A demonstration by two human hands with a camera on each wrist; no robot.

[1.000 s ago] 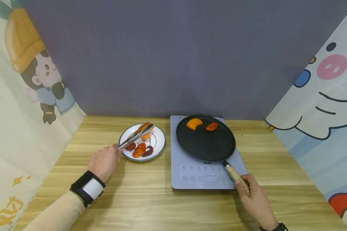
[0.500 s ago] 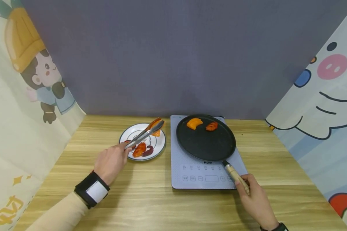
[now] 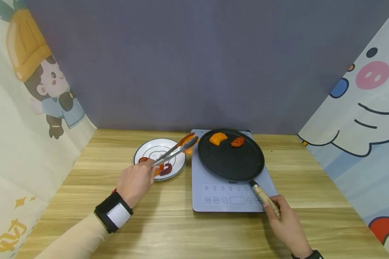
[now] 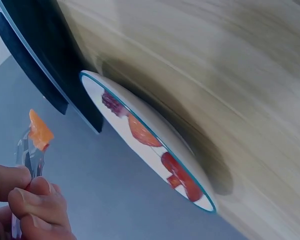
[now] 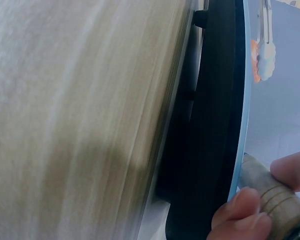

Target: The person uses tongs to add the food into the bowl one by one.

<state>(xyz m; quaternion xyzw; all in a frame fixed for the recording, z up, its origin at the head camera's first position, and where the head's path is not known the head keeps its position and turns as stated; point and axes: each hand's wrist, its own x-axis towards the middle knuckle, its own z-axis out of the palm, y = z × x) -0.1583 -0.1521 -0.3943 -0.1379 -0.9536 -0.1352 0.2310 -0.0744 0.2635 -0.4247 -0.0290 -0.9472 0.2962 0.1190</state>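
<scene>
My left hand (image 3: 137,182) grips metal tongs (image 3: 172,154), whose tips pinch an orange piece of food (image 4: 40,131). In the head view that piece hangs above the gap between the plate and the cooktop. Below the tongs, the white plate (image 3: 142,153) carries several food pieces, among them a dark purple curl (image 3: 166,169) and a red-orange piece partly covered by the hand. My right hand (image 3: 286,223) holds the wooden handle (image 3: 262,197) of a flat black pan (image 3: 233,162). An orange piece (image 3: 218,138) and a red piece (image 3: 237,142) lie near the pan's far edge.
The pan sits on a pale induction cooktop (image 3: 214,190) with touch buttons along its front. A wooden table (image 3: 168,230) lies under everything. Behind it stands a grey panel (image 3: 194,64), with cartoon-printed cloths at both sides.
The left hand has carried the tongs and the orange piece rightward, from over the plate to the cooktop's left edge. The right hand and the pan stay still.
</scene>
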